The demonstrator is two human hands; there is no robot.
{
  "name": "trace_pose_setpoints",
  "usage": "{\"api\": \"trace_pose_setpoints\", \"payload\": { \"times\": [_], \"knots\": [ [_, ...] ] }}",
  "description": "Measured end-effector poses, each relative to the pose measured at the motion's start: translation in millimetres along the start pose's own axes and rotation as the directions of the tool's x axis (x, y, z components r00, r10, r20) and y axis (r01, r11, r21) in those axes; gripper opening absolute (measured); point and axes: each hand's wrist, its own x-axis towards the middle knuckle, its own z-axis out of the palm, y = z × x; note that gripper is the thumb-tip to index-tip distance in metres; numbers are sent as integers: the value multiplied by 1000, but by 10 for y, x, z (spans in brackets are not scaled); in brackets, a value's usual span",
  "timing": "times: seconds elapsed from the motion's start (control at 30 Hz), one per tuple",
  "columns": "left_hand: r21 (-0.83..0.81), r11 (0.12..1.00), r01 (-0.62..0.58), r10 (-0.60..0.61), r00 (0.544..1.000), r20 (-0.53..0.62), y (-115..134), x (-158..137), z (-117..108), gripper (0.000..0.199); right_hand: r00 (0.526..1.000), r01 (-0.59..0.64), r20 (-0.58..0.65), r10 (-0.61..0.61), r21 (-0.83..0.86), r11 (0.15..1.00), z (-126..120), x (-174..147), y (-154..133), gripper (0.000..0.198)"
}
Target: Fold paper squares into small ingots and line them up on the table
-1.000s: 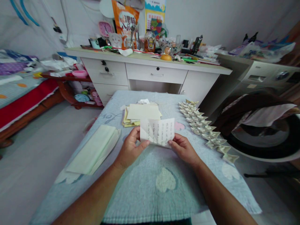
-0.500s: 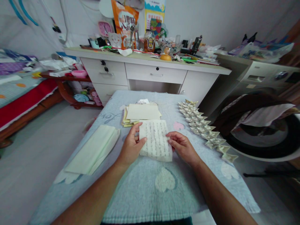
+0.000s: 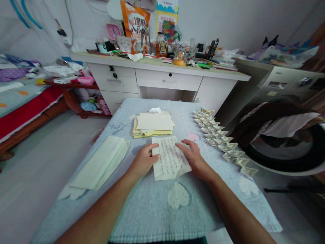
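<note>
A sheet of paper (image 3: pixel 169 158) covered in rows of handwriting lies low over the cloth, a little turned. Its left edge is pinched between the thumb and fingers of my left hand (image 3: pixel 142 162). At the right edge, my right hand (image 3: pixel 195 160) has its fingers apart, with the fingertips touching the sheet near its upper right corner. Just beyond the sheet is a stack of cream and yellow paper (image 3: pixel 154 122). To the left lies a pile of pale green folded paper (image 3: pixel 101 164). Several folded paper pieces (image 3: pixel 215 132) with pointed ends form a row on the right.
A light blue patterned cloth (image 3: pixel 142 210) covers the table. Behind it stands a white desk (image 3: pixel 167 79) crowded with jars and small items. A washing machine (image 3: pixel 281 81) with clothes in its open door is at the right, and a bed (image 3: pixel 33 98) at the left.
The sheet has come closer to me and lower, uncovering the front of the paper stack, and has turned slightly. My right hand has loosened from its pinch and spread its fingers.
</note>
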Motion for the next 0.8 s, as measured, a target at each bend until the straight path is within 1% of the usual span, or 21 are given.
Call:
{"api": "trace_pose_setpoints", "payload": {
  "times": [0.03, 0.1, 0.17, 0.23, 0.3, 0.33, 0.4, 0.43, 0.47, 0.5, 0.53, 0.57, 0.6, 0.67, 0.7, 0.73, 0.77, 0.8],
  "knots": [
    [37, 999, -19, 19, 1000, 3, -36, 15, -8, 54, 1000, 23, 16, -22, -56, 998, 4, -3, 4, 63],
    [130, 989, -67, 66, 998, 11, -98, 39, -26, 51, 993, 91, 87, -83, -103, 990, -3, -2, -2, 59],
    [235, 963, -128, 126, 992, 24, -132, 49, -46, 49, 978, 154, 158, -139, -89, 984, -19, 6, -18, 50],
    [353, 918, -182, 179, 983, 41, -131, 41, -64, 48, 963, 183, 210, -170, -46, 982, -32, 13, -26, 41],
    [487, 843, -228, 226, 972, 63, -102, 21, -81, 48, 955, 187, 233, -183, 8, 982, -37, 13, -19, 34],
    [554, 794, -250, 251, 965, 74, -81, 8, -90, 47, 953, 187, 236, -190, 35, 982, -39, 9, -11, 33],
    [673, 682, -285, 339, 939, 54, -33, -14, -114, 47, 952, 194, 226, -207, 81, 978, -44, 0, 7, 33],
    [710, 631, -312, 377, 924, 71, -6, -24, -130, 45, 952, 199, 216, -216, 100, 975, -50, -4, 12, 34],
    [723, 597, -348, 387, 914, 121, 22, -33, -150, 45, 953, 203, 206, -223, 115, 972, -58, -6, 13, 34],
    [711, 590, -383, 369, 911, 184, 52, -42, -173, 48, 954, 207, 195, -229, 128, 970, -67, -6, 10, 33],
    [679, 602, -420, 326, 906, 271, 84, -52, -199, 53, 954, 210, 186, -233, 138, 968, -79, -2, 1, 32],
    [637, 622, -455, 276, 889, 365, 116, -63, -226, 56, 955, 212, 176, -237, 146, 966, -91, 4, -11, 30],
    [593, 649, -476, 223, 865, 450, 149, -77, -254, 60, 957, 215, 164, -240, 156, 964, -104, 12, -25, 29],
    [532, 686, -496, 141, 808, 572, 208, -106, -299, 66, 962, 209, 138, -236, 184, 960, -125, 29, -54, 24],
    [514, 688, -512, 118, 778, 617, 231, -119, -313, 67, 965, 200, 130, -228, 199, 959, -133, 35, -65, 22],
    [506, 690, -517, 104, 763, 638, 248, -130, -317, 67, 969, 183, 123, -212, 213, 960, -138, 39, -74, 21],
    [507, 693, -512, 98, 764, 637, 257, -136, -310, 65, 974, 161, 120, -191, 221, 962, -141, 40, -80, 19],
    [514, 699, -497, 97, 778, 621, 259, -139, -294, 62, 979, 136, 120, -166, 225, 965, -142, 39, -83, 18]
  ]
}}
